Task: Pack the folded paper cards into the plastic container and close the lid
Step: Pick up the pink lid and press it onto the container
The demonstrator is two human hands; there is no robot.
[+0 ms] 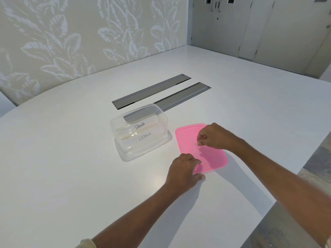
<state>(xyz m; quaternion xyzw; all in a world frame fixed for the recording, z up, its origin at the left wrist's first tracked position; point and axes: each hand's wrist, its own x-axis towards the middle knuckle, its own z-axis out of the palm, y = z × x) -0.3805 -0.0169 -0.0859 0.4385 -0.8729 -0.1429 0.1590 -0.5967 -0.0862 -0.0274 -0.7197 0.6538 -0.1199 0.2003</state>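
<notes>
Writing legible: two handwritten words on white folded paper cards, "PANDA" [139, 126] on the farther card and "OSTRICH" [145, 138] on the nearer one. No other labels or brands readable.

Container: clear plastic container [125, 155], rectangular with rounded corners, on the white table [71, 158]. Both lettered cards sit inside it, seen through the clear plastic, with edges of further cards stacked around them; count not determinable. A wide flange runs along its near lower edge. Cannot tell whether the opening faces up.

Lid: pink lid [213, 160], translucent, lying flat on the table just right of the container, not touching it. Container not closed.

Left hand [182, 169]: at the lid's near-left corner, fingers curled over the top of the corner, thumb against the near edge at table level. It pinches that corner.

Right hand [215, 136]: above the lid's far half, fingers curled in towards the palm. Cannot tell whether the fingertips touch the lid or hold anything.

Surroundings: two grey metal cable flaps [152, 91], [184, 96] set flush in the table beyond the container; the nearer flap shows through the container's far wall. Table edge runs close to the lid on the right. Broad bare tabletop left of the container and in front of it. Leaf-patterned wall [71, 42] behind; white cabinet doors [268, 29] far right.
</notes>
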